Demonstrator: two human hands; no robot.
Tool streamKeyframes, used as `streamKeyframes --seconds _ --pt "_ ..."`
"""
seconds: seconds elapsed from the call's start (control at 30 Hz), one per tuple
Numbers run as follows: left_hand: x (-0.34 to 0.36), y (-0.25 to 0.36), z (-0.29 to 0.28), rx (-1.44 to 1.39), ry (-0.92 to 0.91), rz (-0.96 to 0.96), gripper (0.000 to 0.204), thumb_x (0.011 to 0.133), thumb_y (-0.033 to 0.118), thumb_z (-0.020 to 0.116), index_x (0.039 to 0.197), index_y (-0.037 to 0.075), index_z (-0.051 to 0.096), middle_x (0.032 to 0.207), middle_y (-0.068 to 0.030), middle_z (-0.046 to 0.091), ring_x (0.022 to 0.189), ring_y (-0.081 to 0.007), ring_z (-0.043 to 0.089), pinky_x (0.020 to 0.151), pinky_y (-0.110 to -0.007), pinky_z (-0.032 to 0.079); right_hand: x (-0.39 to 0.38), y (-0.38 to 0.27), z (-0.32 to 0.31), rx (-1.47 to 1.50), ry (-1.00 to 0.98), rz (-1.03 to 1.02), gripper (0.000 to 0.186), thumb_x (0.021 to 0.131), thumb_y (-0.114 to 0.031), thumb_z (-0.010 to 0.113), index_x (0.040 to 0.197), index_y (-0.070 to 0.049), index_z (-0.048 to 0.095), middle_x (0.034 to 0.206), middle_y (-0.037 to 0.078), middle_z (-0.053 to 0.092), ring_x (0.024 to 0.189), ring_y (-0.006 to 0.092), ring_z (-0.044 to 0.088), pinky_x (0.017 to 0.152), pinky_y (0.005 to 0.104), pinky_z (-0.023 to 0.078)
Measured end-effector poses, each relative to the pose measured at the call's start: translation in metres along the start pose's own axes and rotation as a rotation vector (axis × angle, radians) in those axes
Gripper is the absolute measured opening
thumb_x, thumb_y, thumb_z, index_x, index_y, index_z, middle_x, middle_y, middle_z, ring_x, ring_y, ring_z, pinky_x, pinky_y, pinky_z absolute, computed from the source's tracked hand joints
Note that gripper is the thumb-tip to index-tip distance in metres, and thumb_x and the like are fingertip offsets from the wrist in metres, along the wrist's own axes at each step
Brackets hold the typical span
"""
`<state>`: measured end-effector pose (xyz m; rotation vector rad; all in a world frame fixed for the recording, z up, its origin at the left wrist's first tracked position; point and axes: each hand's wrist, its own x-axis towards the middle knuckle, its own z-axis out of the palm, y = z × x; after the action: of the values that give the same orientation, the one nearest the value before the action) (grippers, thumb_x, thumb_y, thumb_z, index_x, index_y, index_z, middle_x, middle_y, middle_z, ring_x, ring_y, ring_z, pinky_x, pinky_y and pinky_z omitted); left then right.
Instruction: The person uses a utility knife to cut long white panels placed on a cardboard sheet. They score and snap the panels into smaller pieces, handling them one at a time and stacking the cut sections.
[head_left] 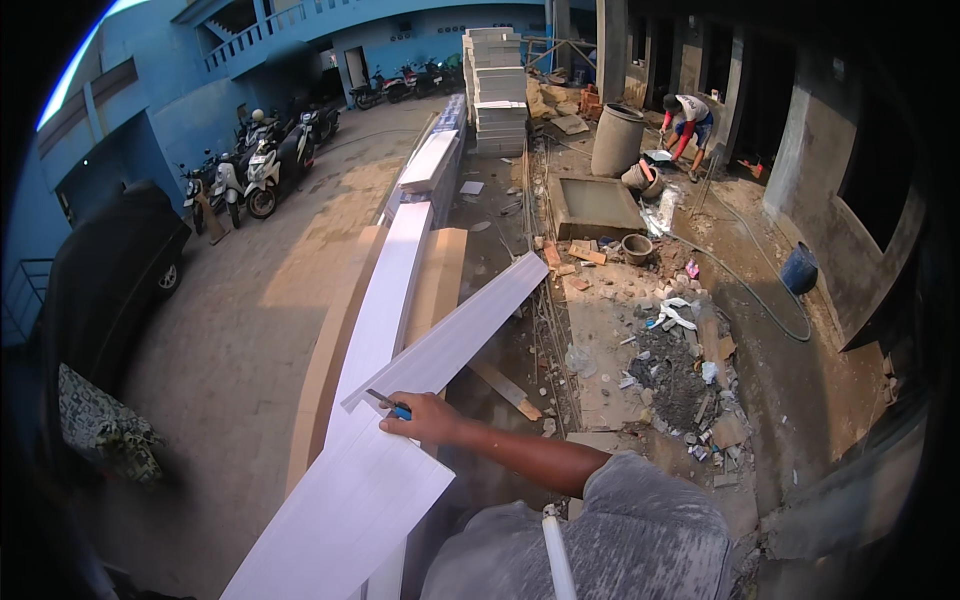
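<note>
My right hand (425,422) is closed around a blue utility knife (398,408), its blade pointing up-left, over long white panels. One panel piece (460,330) slants toward the upper right from beside the hand; another wide piece (330,510) extends toward the lower left beneath my fingers. A longer white strip (396,260) runs away from me on flattened brown cardboard (335,330). A white tube (556,560) shows against my grey shirt. My left hand is out of view.
Stacked panels (430,160), grey blocks (492,90), parked motorbikes (262,180) and a covered car (115,280) surround me. Rubble (670,370), a hose (760,270), a concrete basin (600,205) lie right. A co-worker (690,125) bends by a doorway.
</note>
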<state>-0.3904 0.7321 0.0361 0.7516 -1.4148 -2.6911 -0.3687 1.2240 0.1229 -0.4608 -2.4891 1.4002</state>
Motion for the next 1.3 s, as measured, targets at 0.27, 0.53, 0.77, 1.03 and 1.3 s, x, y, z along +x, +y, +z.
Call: streamKeyframes --seconds 0.27,0.53,0.77,1.03,1.3 --pt "0.011 -0.037 -0.04 0.056 0.235 0.092 0.053 0.112 0.04 0.059 0.144 -0.002 0.056 0.13 -0.0186 0.071 0.077 -0.0194 0.075 0.04 -0.024 0.043 -0.007 -0.028 0.071 -0.362 -0.227 -0.467 0.041 0.1 -0.031 0.076 0.135 -0.01 0.07 0.13 0.012 0.075 0.119 0.0327 0.072 0.097 0.0458 0.061" --pt "-0.05 -0.037 -0.063 -0.153 0.734 0.268 0.034 0.109 0.04 0.069 0.107 0.006 0.068 0.08 -0.0034 0.067 0.056 -0.0144 0.059 0.049 -0.032 0.045 -0.061 -0.127 0.236 -0.302 -1.129 -0.903 0.05 0.101 -0.039 0.075 0.144 -0.014 0.069 0.141 0.012 0.073 0.128 0.0333 0.07 0.102 0.0474 0.062" --pt "-0.119 -0.025 -0.134 -0.459 1.038 0.367 0.033 0.105 0.023 0.074 0.124 -0.004 0.068 0.108 -0.011 0.071 0.09 -0.0213 0.069 0.077 -0.039 0.054 -0.148 -0.168 0.329 -0.254 -1.369 -1.341 0.055 0.094 -0.044 0.082 0.14 -0.015 0.072 0.143 0.01 0.072 0.126 0.0324 0.071 0.098 0.048 0.063" --pt "-0.21 0.01 -0.329 -0.55 1.176 0.299 0.033 0.104 0.026 0.074 0.114 -0.006 0.073 0.096 -0.009 0.074 0.083 -0.0198 0.069 0.073 -0.038 0.054 -0.329 -0.242 0.462 -0.37 -1.529 -1.814 0.056 0.093 -0.027 0.079 0.146 -0.015 0.065 0.148 0.01 0.069 0.129 0.0322 0.069 0.096 0.0476 0.065" --pt "-0.306 0.093 -0.544 -0.196 1.109 0.402 0.045 0.11 0.044 0.068 0.115 -0.001 0.075 0.093 -0.0078 0.075 0.083 -0.0135 0.068 0.078 -0.032 0.053 -0.525 -0.329 0.585 -0.355 -1.648 -1.682 0.042 0.097 -0.029 0.073 0.138 -0.02 0.07 0.112 0.015 0.081 0.102 0.0395 0.078 0.089 0.0532 0.063"
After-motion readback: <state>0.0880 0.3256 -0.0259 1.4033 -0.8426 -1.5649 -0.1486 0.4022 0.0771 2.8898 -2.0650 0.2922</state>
